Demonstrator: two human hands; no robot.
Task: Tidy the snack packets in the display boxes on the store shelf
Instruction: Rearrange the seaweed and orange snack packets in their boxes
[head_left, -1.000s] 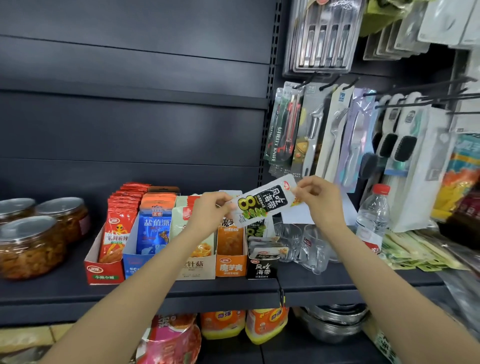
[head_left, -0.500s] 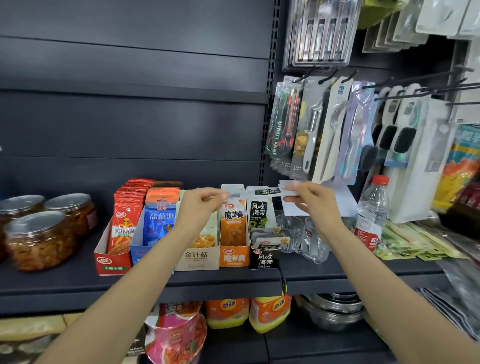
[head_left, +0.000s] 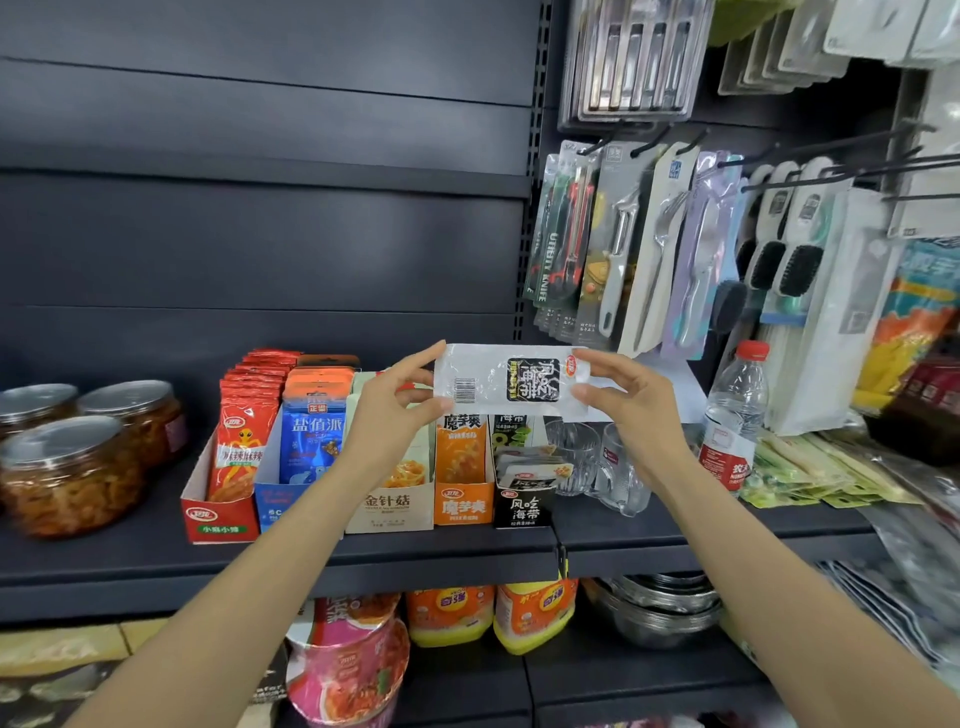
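We face a dark grey metal back panel (head_left: 260, 234) (slatted) above a dark shelf (head_left: 130, 566); right, a perforated upright (head_left: 531, 156).

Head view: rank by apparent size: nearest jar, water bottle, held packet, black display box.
1. Nearest jar
2. Held packet, between the left hand and right hand; nearer the camera, so unsure
3. Water bottle
4. Black display box, partly hidden

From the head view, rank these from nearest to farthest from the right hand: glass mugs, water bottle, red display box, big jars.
1. Glass mugs, just below the right hand.
2. Water bottle, to its right.
3. Red display box, across the shelf, left.
4. Big jars, far left.
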